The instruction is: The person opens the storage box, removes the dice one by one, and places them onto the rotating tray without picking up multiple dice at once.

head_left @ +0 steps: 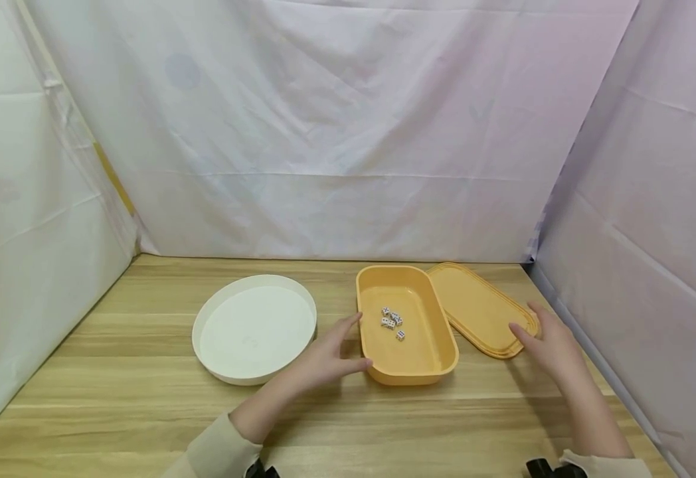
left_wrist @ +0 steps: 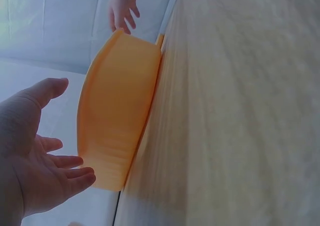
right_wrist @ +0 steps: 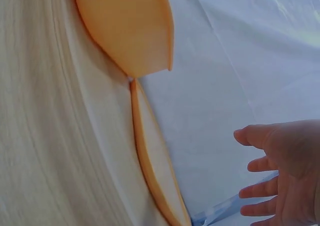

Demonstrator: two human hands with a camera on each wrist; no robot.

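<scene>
Standing right of centre in the lower half of the head view, an orange container [head_left: 421, 312] holds a small cluster of white dice [head_left: 391, 324] with dark pips, gathered in the left-middle part of its floor. At its left side is the left hand [head_left: 330, 352], thumb and fingers spread apart with the tips at the container's rim; the hand is relaxed rather than clasped round the wall, and whether the fingertips touch it I cannot tell. An orange lid [head_left: 479, 309] lies flat on the wooden table [head_left: 115, 358] to the right of the container, slanting from upper left to lower right. Over the lid's lower right end is the right hand [head_left: 551, 342], fingers loosely extended and gripping nothing; in the right wrist view it appears at lower right, apart from the lid. Left of centre in the head view sits a round white tray [head_left: 255, 325] with a low rim, the left forearm passing near its lower right edge. Pale cloth [head_left: 336, 133] fills the upper part of the frame.
</scene>
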